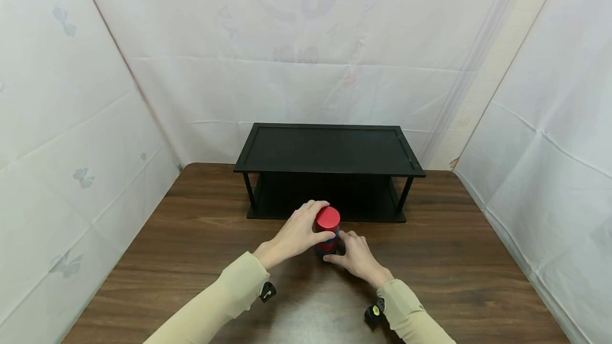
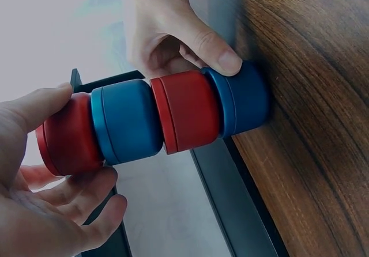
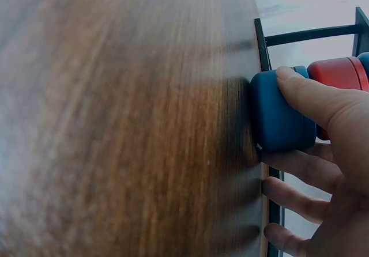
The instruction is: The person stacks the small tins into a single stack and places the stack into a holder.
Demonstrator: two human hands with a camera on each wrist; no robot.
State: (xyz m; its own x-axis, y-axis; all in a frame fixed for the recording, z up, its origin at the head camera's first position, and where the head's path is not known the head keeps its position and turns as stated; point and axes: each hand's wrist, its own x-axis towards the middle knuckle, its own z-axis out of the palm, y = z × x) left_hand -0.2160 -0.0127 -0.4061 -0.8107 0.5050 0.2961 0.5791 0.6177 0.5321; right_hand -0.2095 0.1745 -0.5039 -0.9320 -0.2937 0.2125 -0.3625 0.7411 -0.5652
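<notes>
Four small round canisters with lids form one stack, red and blue by turns. In the left wrist view they run from the top red canister (image 2: 72,136) through the upper blue canister (image 2: 130,121) and lower red canister (image 2: 189,112) to the bottom blue canister (image 2: 249,98). My left hand (image 1: 296,232) grips the top red one between thumb and fingers. Low down, my right hand (image 1: 358,260) holds the bottom blue one, thumb on one side and fingers on the other. The stack is upright at the tabletop; whether its base touches the wood I cannot tell.
Just behind the stack stands a black two-tier shelf (image 1: 330,147) on the brown wooden table (image 1: 191,259). White cloth walls (image 1: 306,41) close off the back and both sides. Each wrist wears a small dark device.
</notes>
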